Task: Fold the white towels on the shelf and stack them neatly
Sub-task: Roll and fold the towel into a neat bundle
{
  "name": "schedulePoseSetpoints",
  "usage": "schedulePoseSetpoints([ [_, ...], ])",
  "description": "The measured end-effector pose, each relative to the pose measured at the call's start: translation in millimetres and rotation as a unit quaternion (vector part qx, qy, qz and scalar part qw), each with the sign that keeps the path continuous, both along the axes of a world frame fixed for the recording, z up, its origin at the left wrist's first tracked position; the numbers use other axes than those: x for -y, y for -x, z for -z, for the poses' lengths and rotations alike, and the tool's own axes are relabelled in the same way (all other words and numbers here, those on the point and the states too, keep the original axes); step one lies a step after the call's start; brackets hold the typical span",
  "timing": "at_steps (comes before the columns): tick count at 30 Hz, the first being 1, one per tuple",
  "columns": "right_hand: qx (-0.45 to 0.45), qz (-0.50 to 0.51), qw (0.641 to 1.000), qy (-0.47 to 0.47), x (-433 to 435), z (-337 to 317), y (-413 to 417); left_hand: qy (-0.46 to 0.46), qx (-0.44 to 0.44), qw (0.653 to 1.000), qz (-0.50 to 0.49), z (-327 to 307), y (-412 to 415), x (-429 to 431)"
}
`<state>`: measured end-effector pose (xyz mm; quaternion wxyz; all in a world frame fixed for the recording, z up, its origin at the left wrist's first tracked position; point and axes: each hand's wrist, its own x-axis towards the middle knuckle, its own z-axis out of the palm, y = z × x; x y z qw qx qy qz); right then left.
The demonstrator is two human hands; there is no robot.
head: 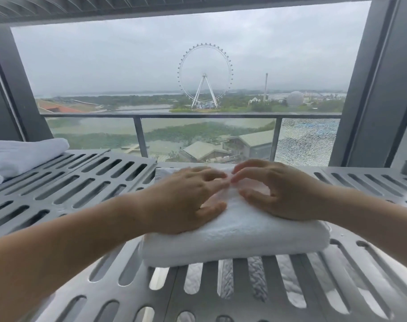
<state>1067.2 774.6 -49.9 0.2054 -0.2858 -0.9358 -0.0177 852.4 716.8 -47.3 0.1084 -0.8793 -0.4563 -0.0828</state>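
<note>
Nearest, folded white towel [235,238] on the slotted metal shelf [290,287]. Left hand [186,201] and right hand [279,194] lie on top of the towel, fingers loosely spread, gripping nothing, fingertips almost meeting. Left of the towel and further back, a second white towel [23,156]. Beyond, railing [137,133] and Ferris wheel [204,73].

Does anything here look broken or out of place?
Yes: the right-hand glass panel of the balcony railing looks shattered into a fine crackle, while the panels beside it are clear. The folded towel under both hands looks tidy.
</note>
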Motion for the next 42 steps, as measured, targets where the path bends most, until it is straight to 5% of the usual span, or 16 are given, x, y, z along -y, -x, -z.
schedulePoseSetpoints([
  [8,0.196,-0.010,0.978,0.074,15,9,10,0.183,-0.014,0.980,-0.073,10,1,20],
  [13,0.180,-0.016,0.980,0.080,20,3,-3,0.140,-0.030,0.986,-0.086,8,2,28],
  [20,0.121,-0.024,0.992,-0.024,45,9,-35,-0.107,-0.037,0.993,0.031,10,-5,61],
  [32,0.155,0.012,0.985,-0.075,51,14,-30,0.020,-0.085,0.988,-0.128,3,-24,47],
  [35,0.124,-0.001,0.991,0.049,41,-7,-34,0.102,-0.028,0.983,-0.153,3,-31,52],
  [38,0.078,-0.003,0.986,0.149,19,-21,-21,0.260,0.116,0.948,-0.145,-10,-40,41],
  [42,0.063,-0.002,0.988,0.143,-1,-14,8,0.217,0.275,0.924,-0.151,-10,-59,-1],
])
